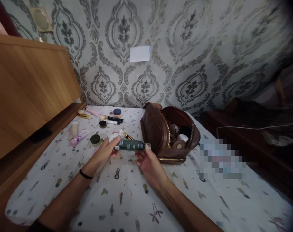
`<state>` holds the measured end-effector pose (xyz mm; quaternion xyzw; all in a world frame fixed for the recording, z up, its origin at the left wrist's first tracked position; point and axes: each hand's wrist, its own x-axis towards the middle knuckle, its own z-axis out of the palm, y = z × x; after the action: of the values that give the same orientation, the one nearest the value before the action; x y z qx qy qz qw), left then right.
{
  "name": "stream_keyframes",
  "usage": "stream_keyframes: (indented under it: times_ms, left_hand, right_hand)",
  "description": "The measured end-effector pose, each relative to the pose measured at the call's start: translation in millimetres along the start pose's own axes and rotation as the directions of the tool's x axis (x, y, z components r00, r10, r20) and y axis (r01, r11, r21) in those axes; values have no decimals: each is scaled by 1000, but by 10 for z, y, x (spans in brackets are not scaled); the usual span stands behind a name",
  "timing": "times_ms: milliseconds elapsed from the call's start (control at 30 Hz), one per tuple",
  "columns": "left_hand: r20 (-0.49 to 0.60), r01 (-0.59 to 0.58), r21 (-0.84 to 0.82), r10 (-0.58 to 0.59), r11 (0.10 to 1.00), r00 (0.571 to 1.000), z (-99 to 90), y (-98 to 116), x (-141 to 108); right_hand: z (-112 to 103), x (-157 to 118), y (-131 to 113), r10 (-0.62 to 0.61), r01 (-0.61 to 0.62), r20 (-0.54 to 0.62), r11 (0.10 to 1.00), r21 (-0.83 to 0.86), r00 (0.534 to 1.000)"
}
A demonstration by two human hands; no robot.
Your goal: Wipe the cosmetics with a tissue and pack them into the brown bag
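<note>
A dark green bottle [132,145] with pale print and a clear cap lies level between my hands. My left hand [109,148], a black band at its wrist, is closed around the bottle's left end, with a crumpled white wipe [116,135] in its fingers. At the cap end, the thumb and fingers of my right hand [150,164] grip the bottle. Just to the right stands a brown leather bag [153,129], unzipped, with several containers inside, among them a white-lidded jar [183,138]. Left of my left hand sits a round green jar [95,139].
Several cosmetics lie on the patterned sheet at the left: a pink-and-white tube [79,138], a beige bottle [74,130], a blue-lidded jar [117,113] and a black tube [115,119]. A wooden cabinet [33,90] borders the left side. The patterned wall [146,83] rises behind.
</note>
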<state>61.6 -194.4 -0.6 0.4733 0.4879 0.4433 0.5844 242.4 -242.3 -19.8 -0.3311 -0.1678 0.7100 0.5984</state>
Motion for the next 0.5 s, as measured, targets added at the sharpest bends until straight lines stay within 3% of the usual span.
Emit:
stream_keyframes:
  times_ms: [233,400,500]
  left_hand:
    - [-103,-288,160,307,944,946,-27,18,38]
    - [-189,-389,149,412,909,891,-7,78,26]
    - [-217,-395,95,406,914,888,4,67,45]
  right_hand:
    - [12,-36,-25,20,-13,93,997,-78,995]
    - [-8,-34,20,-23,31,105,997,-75,994]
    - [-17,-44,55,-45,61,146,992,-110,988]
